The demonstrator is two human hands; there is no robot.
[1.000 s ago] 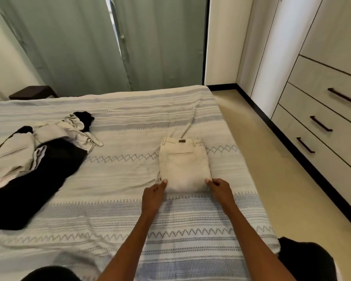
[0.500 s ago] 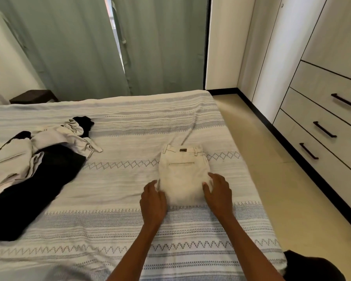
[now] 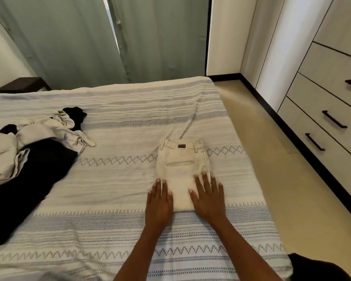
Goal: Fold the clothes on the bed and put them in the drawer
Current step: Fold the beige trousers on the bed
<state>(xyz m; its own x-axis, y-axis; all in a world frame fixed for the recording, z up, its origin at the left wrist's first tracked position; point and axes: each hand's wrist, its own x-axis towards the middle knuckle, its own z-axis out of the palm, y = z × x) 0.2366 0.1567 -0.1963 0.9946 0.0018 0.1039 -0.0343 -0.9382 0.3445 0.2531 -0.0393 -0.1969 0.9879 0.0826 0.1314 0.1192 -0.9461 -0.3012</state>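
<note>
On bed (image 3: pixel 114 199), near right edge: folded beige trousers (image 3: pixel 182 169), waistband away from viewer. Left hand (image 3: pixel 159 201) and right hand (image 3: pixel 208 197) now flat on near half, fingers straight, each grip open, pressing not grasping. Second ago, fingertips only touched near fold; since slid forward. Likely fold done, being smoothed. Unfolded beige and black clothes (image 3: pixel 28 159) wait at left. Drawers (image 3: pixel 320 122) at right closed.
</note>
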